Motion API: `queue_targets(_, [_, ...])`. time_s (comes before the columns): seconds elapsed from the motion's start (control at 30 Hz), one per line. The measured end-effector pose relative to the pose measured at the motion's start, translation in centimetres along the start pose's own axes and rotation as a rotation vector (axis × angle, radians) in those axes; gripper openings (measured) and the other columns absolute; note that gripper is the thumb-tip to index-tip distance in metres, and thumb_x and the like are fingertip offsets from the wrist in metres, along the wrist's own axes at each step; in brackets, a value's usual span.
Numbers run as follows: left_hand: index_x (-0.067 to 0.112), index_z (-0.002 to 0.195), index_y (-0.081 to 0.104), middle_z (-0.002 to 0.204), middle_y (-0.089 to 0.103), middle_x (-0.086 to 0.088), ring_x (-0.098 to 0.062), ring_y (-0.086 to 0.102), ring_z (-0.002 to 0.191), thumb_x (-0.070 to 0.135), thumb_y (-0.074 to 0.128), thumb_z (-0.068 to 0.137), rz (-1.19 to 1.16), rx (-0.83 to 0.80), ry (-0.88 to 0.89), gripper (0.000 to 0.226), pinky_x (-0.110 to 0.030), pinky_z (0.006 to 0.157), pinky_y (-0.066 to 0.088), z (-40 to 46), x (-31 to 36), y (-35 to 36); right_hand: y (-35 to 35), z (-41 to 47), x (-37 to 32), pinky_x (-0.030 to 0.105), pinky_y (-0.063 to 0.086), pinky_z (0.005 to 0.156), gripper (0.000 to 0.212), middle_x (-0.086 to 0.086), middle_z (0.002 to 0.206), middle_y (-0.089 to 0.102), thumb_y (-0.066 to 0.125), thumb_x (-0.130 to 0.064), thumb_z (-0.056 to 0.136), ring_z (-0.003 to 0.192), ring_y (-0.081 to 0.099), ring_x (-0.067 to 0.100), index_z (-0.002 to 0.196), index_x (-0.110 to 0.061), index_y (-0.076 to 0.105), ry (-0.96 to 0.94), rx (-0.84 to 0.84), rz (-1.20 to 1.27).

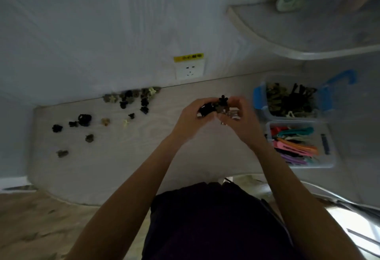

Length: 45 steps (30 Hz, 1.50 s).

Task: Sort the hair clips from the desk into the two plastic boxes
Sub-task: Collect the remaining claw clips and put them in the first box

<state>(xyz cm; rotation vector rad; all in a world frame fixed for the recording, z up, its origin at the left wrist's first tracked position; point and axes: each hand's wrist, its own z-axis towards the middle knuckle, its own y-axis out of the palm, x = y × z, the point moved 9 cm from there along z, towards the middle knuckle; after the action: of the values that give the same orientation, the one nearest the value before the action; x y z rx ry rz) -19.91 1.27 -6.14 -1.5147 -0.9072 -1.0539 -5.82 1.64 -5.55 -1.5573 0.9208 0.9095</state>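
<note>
Hands meet above the middle of the pale wood-grain desk (185, 173): the left hand (191, 120) has its fingers curled round a black claw clip (206, 110), and the right hand (239, 118) pinches a small cluster of dark flower-shaped clips (222, 103) between curled fingers and thumb, the two hands nearly touching. Motion blur hides exactly how many clips each one holds. To the right stand two clear plastic boxes side by side: the far box (259, 103), with blue latches, holds dark olive and black claw clips, and the near box (331, 157) holds long flat clips in pink, orange, purple, teal and red. More small claw clips (131, 97) lie bunched along the desk's back edge under a white wall socket (189, 70), and others (84, 120) lie scattered well apart over the left part of the desk. A dark garment (216, 222) fills the bottom centre.
</note>
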Motion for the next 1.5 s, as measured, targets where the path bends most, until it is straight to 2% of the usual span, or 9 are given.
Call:
queue_targets(0.13, [0.014,0.123,0.056,0.115,0.059,-0.006,-0.020,0.061,0.094,0.022,0.061,0.088,0.015,-0.083,0.039,0.036,-0.036,0.086,0.054,2.6,4.6,5.5,-7.2,-0.7,0.4,0.032,0.053,0.078,0.030,0.000,0.099,0.058,0.070,-0.026,0.081,0.089,0.061,0.023,0.102,-0.021,0.048,-0.003,0.085,-0.049])
queue_targets(0.27, [0.012,0.126,0.054,0.124,0.060,-0.011,-0.023,0.053,0.114,0.021,0.058,0.089,0.144,-0.114,0.117,0.038,-0.026,0.094,0.037,4.9,9.1,10.9,-13.9,-0.6,1.1,0.007,0.045,0.073,0.037,-0.001,0.100,0.057,0.070,-0.018,0.081,0.090,0.057,0.014,0.111,-0.010,0.051,-0.025,0.164,-0.130])
queue_targets(0.47, [0.010,0.133,0.045,0.129,0.049,-0.015,-0.026,0.046,0.119,0.016,0.054,0.089,0.327,-0.203,0.094,0.045,-0.022,0.092,0.034,6.6,9.9,16.4,-17.9,1.1,2.6,0.030,0.047,0.080,0.030,0.010,0.104,0.059,0.068,-0.008,0.080,0.097,0.060,0.026,0.107,-0.003,0.058,-0.072,0.020,-0.374])
queue_targets(0.67, [0.011,0.146,0.021,0.151,0.028,-0.012,-0.031,0.043,0.126,0.007,0.045,0.092,0.697,-0.239,0.175,0.059,-0.034,0.092,0.043,5.7,9.6,18.3,-20.4,1.8,3.5,0.010,0.028,0.072,0.038,0.021,0.122,0.044,0.070,-0.006,0.076,0.107,0.049,0.029,0.110,-0.001,0.056,-0.077,0.056,-0.571])
queue_targets(0.83, [0.015,0.133,0.048,0.128,0.058,-0.009,-0.028,0.048,0.122,0.019,0.046,0.093,0.946,-0.135,0.296,0.040,-0.040,0.103,0.034,5.3,8.7,17.7,-20.2,2.7,2.8,0.029,0.033,0.066,0.019,0.020,0.096,0.057,0.063,-0.015,0.084,0.097,0.051,0.030,0.090,0.003,0.062,-0.135,0.021,-0.630])
queue_targets(1.03, [0.014,0.117,0.062,0.124,0.061,-0.005,-0.025,0.051,0.123,0.026,0.041,0.095,0.970,-0.058,0.322,0.033,-0.048,0.107,0.030,4.4,7.3,17.0,-19.9,4.3,2.7,0.032,0.044,0.085,0.024,0.019,0.121,0.050,0.054,-0.016,0.090,0.101,0.055,0.030,0.109,-0.003,0.060,-0.110,0.145,-0.586])
queue_targets(1.17, [0.017,0.123,0.056,0.129,0.057,-0.003,-0.023,0.051,0.122,0.028,0.035,0.093,0.925,-0.039,0.341,0.039,-0.042,0.107,0.033,4.4,7.9,17.0,-18.3,4.5,4.5,0.033,0.042,0.089,0.030,0.019,0.127,0.050,0.052,-0.013,0.091,0.110,0.052,0.032,0.118,-0.003,0.055,-0.119,0.064,-0.659])
queue_targets(1.33, [0.016,0.141,0.035,0.152,0.031,-0.001,-0.019,0.022,0.143,0.043,0.036,0.097,0.948,-0.091,0.200,0.052,-0.043,0.118,0.005,5.1,6.0,16.1,-14.4,3.0,5.8,0.035,0.041,0.097,0.034,0.008,0.133,0.053,0.049,-0.022,0.093,0.120,0.050,0.026,0.126,-0.015,0.054,-0.233,-0.197,-0.770])
queue_targets(1.5, [0.021,0.147,0.023,0.157,0.020,0.006,-0.013,0.012,0.145,0.049,0.030,0.097,0.979,-0.163,0.203,0.058,-0.042,0.119,0.000,4.9,5.1,15.7,-15.8,2.4,5.1,0.040,0.045,0.092,0.028,0.009,0.123,0.062,0.053,-0.021,0.088,0.112,0.055,0.032,0.112,-0.017,0.066,-0.254,0.042,-0.852])
